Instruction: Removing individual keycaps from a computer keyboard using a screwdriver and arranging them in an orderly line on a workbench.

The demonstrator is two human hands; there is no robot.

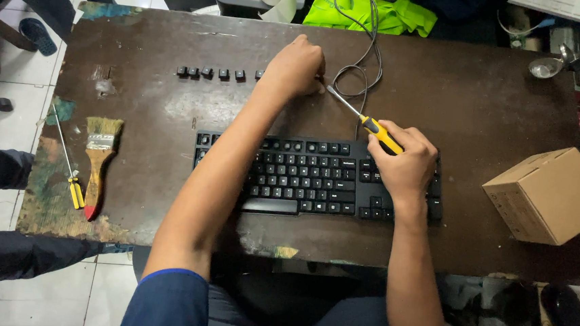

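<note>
Keycap removal under way: left hand point(297, 67) closed at the keycap row point(212, 73) on the surface point(444, 92), contents hidden; right hand point(404, 163) clasps the yellow screwdriver point(364, 119) over the black keyboard point(303, 176); next pry wants careful leverage.

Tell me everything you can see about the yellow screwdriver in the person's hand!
The screwdriver has a yellow handle with black parts, plastic by its look, and a thin silvery metal shaft. The right hand grips the handle above the black keyboard. It lies slanted, its tip pointing up-left toward the left hand, close by the grey cable.
</note>
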